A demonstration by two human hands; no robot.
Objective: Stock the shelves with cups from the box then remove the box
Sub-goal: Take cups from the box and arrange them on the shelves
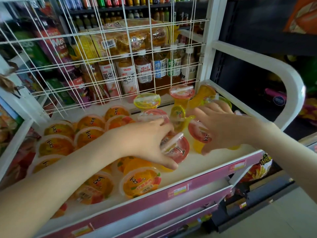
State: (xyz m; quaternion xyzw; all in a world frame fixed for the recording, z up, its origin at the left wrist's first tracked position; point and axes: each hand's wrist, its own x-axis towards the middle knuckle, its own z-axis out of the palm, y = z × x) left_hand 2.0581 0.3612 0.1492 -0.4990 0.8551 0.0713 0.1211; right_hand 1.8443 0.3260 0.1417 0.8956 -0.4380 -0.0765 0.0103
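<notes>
Several orange and yellow jelly cups lie on the white shelf [197,167], neat rows at the left [56,145] and a loose heap at the right. My left hand [147,143] reaches over the middle and its fingers curl round a red-lidded cup [180,150] lying on its side. My right hand [228,124] spreads over the heap at the right, its fingers curled on another red-lidded cup [199,133]. More cups stand behind, one yellow-lidded [147,100] and one red-lidded [181,92]. No box is in view.
A white wire grid [120,48] backs the shelf, with drink bottles [144,73] and bagged snacks [130,36] behind it. A curved white frame [291,78] bounds the right end. Pink price strips [205,184] edge the front, with lower shelves and snack bags [257,170] beneath.
</notes>
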